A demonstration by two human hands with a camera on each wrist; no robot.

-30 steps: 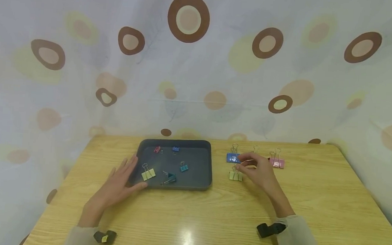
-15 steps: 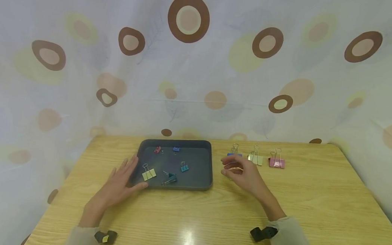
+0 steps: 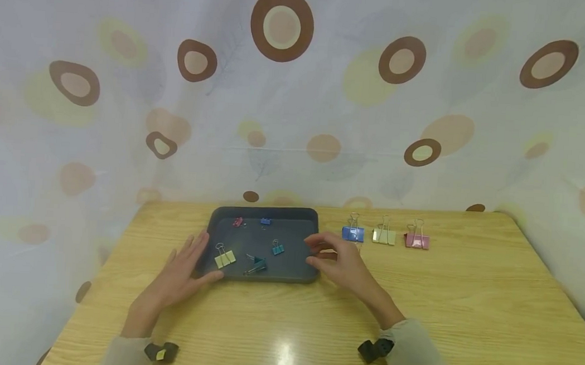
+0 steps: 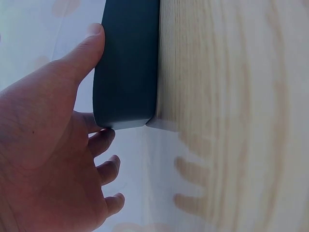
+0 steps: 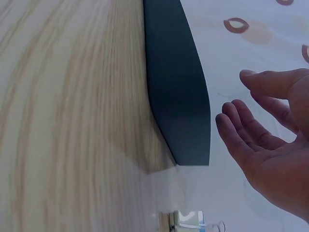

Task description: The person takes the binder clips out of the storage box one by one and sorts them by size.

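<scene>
My left hand [image 3: 178,273] rests at the left end of a dark rectangular tray [image 3: 291,277]. Its fingers lie along the outside and the thumb is on the near rim, as the left wrist view also shows. Over the tray's right edge hovers my right hand [image 3: 340,263], fingers loosely bent and nothing between them in the right wrist view. Inside the tray lie binder clips: a yellow one [image 3: 224,259], two teal ones [image 3: 256,266], a small red one [image 3: 238,222] and a small blue one [image 3: 266,221].
Right of the tray stand larger binder clips in a row: blue [image 3: 352,233], pale yellow [image 3: 384,236] and pink [image 3: 417,241]. Another pale yellow clip [image 5: 188,220] is mostly hidden behind my right hand in the head view. A patterned curtain [image 3: 298,93] hangs behind the table.
My right hand has let go of the front pale yellow clip beneath the blue one and moved left to the tray's right edge. My left hand has stayed put.
</scene>
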